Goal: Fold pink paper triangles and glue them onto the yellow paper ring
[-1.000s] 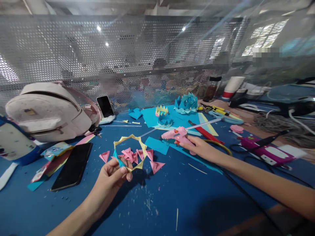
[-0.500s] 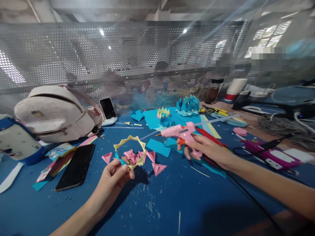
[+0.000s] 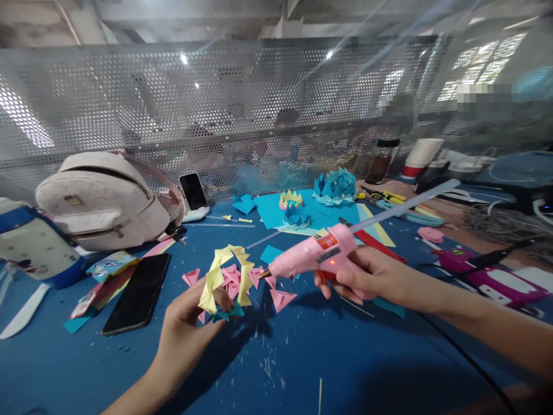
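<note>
My left hand [image 3: 185,323] is closed on a ring of folded yellow paper points [image 3: 211,288], which has a blue section at its lower edge and is tilted up. My right hand [image 3: 363,274] grips a pink hot glue gun [image 3: 311,253] with a clear glue stick [image 3: 410,202] poking out of its back. The nozzle points left, close to the ring's right side; whether it touches cannot be made out. Behind and around the ring lie several folded pink paper pieces [image 3: 283,300] on the blue table [image 3: 302,357].
At the back, a blue paper flower [image 3: 334,187], a small yellow ring [image 3: 291,199] and a blue ring [image 3: 297,218] sit on blue sheets. To the left are a black phone [image 3: 137,294] and a pale backpack [image 3: 103,202]. The gun's black cord [image 3: 470,363] trails right.
The glue gun has come nearer and left, its nozzle now beside the ring. My left hand has turned the ring, so the blue section sits at the bottom.
</note>
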Tool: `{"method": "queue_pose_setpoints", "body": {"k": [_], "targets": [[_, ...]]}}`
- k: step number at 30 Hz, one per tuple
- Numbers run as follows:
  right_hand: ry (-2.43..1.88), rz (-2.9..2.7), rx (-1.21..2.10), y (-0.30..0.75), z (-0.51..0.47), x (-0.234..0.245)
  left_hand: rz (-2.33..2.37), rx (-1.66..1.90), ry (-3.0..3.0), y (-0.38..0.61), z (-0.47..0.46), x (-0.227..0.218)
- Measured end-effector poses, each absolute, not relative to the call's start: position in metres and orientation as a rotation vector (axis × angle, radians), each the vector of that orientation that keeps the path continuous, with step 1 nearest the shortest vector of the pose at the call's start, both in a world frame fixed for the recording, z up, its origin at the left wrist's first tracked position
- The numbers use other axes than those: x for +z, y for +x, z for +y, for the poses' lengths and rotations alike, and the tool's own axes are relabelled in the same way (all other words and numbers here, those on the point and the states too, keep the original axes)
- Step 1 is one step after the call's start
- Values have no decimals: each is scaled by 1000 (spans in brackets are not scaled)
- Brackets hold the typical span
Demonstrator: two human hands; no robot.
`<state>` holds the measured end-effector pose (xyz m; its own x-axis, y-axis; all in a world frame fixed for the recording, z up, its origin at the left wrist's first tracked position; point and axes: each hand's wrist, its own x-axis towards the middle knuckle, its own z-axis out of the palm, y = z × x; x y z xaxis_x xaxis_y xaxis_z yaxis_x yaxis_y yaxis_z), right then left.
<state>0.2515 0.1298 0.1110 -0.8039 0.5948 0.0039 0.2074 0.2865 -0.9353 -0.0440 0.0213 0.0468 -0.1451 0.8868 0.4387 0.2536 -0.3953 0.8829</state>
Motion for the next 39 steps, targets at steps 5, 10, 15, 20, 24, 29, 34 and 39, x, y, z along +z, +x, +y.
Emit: {"method": "queue_pose_setpoints", "body": {"k": [5, 10, 15, 20, 24, 29, 34, 39], "targets": [[-816, -2421, 1421, 244, 121, 117, 1220, 1604, 1918, -42, 20, 52], [-766, -2454, 1499, 231, 115, 124, 1198, 1608, 2120, -42, 23, 52], [-793, -2467, 1482, 223, 114, 123, 1217, 1576, 2153, -45, 24, 47], [-827, -2448, 1404, 222, 116, 119, 1240, 1592, 1999, -44, 25, 46], [-880, -2386, 1358, 223, 120, 115, 1280, 1599, 1685, -43, 27, 46], [-830, -2299, 1408, 222, 127, 105, 1225, 1545, 1281, -44, 31, 38], [-736, -2215, 1521, 218, 132, 101, 1247, 1549, 1158, -49, 32, 32], [-702, -2220, 1542, 216, 134, 106, 1318, 1500, 1529, -54, 32, 37]]}}
